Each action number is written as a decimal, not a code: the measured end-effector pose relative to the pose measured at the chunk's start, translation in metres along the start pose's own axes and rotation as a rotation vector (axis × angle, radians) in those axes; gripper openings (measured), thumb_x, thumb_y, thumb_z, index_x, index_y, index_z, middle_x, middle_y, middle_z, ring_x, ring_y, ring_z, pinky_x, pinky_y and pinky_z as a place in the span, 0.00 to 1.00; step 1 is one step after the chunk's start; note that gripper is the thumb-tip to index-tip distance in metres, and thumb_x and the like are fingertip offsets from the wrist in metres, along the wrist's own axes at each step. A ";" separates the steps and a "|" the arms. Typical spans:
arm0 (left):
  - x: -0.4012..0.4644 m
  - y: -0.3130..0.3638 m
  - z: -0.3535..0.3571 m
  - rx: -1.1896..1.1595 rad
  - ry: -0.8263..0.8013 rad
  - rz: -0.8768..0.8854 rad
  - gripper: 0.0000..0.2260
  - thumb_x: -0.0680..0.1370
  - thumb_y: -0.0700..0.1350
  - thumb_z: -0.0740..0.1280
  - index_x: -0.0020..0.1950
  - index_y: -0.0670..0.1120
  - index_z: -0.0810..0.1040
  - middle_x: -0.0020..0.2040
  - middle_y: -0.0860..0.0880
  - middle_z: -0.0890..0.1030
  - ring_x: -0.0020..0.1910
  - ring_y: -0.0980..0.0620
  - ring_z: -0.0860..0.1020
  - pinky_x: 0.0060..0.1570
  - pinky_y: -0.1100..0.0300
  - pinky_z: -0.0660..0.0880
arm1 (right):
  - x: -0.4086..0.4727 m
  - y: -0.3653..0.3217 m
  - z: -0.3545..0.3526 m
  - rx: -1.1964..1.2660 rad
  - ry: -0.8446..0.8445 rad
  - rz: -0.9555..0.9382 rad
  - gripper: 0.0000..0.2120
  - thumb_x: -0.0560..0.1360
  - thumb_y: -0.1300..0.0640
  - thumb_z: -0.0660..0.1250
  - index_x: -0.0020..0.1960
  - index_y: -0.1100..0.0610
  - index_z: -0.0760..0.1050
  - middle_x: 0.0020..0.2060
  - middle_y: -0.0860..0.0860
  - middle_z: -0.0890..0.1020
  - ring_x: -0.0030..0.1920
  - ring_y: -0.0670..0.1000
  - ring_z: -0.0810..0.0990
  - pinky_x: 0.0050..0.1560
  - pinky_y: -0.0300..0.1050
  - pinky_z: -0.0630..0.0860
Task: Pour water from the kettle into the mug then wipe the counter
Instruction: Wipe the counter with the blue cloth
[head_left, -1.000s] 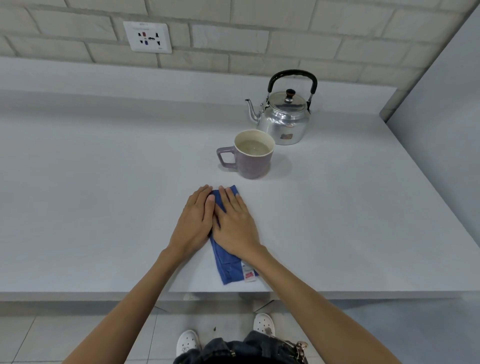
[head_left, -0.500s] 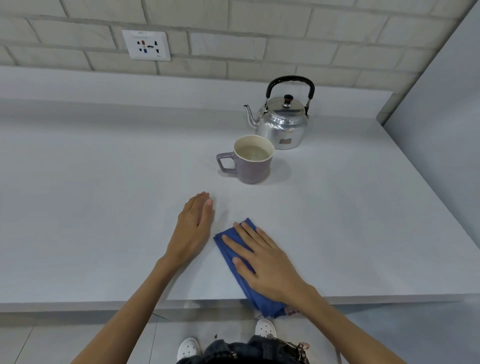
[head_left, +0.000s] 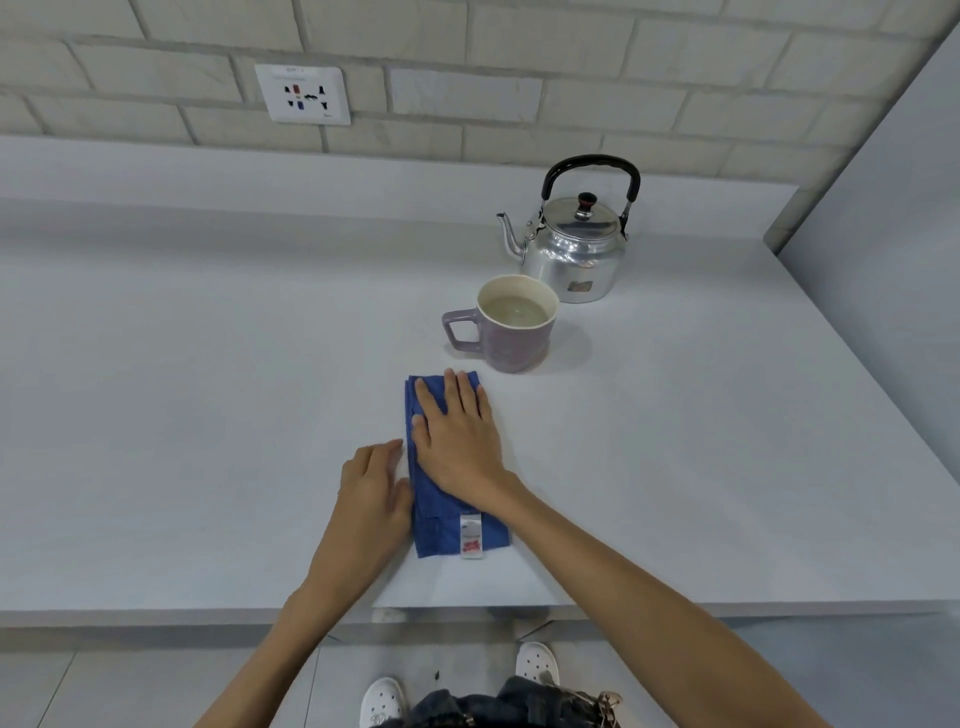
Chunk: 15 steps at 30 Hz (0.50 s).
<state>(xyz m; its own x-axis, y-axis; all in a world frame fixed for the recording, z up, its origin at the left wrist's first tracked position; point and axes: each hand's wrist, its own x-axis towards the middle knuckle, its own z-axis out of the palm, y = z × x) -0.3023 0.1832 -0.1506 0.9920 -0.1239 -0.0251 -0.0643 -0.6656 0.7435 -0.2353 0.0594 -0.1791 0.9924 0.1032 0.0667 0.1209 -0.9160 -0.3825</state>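
A white wall socket is showing print too small to read. The left hand is lying flat and open on the counter, touching the blue cloth. The right hand is pressing flat on it, fingers spread. The cloth's white tag is bearing unreadable red lettering. The filled mug is standing just beyond; behind it the kettle is showing an illegible sticker.

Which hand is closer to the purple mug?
The right hand. It lies flat on the blue cloth, its fingertips just short of the mug. The left hand rests on the counter beside the cloth, farther back from the mug.
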 end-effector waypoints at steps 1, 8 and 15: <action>-0.005 0.005 0.001 0.012 -0.007 -0.044 0.21 0.80 0.42 0.62 0.72 0.42 0.64 0.66 0.44 0.71 0.64 0.47 0.68 0.62 0.58 0.66 | 0.005 0.000 -0.008 0.027 0.001 -0.006 0.22 0.82 0.51 0.47 0.73 0.57 0.60 0.74 0.62 0.59 0.75 0.59 0.53 0.74 0.54 0.49; -0.021 0.028 0.018 -0.042 -0.078 -0.183 0.27 0.76 0.41 0.67 0.71 0.45 0.60 0.54 0.48 0.68 0.46 0.52 0.71 0.40 0.66 0.67 | 0.045 -0.002 -0.047 0.017 -0.248 -0.061 0.08 0.80 0.63 0.56 0.58 0.63 0.67 0.58 0.61 0.68 0.51 0.60 0.73 0.44 0.52 0.70; -0.019 0.020 -0.001 -0.033 -0.100 -0.153 0.23 0.74 0.32 0.63 0.63 0.52 0.65 0.36 0.41 0.76 0.32 0.51 0.71 0.31 0.63 0.67 | 0.059 -0.020 -0.039 0.169 -0.266 -0.004 0.05 0.79 0.64 0.57 0.54 0.64 0.68 0.58 0.60 0.67 0.44 0.56 0.70 0.50 0.54 0.74</action>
<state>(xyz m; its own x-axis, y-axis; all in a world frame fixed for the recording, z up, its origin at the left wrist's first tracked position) -0.3226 0.1729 -0.1346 0.9741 -0.0970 -0.2042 0.0913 -0.6579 0.7476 -0.1798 0.0685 -0.1318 0.9601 0.2245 -0.1666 0.1042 -0.8404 -0.5319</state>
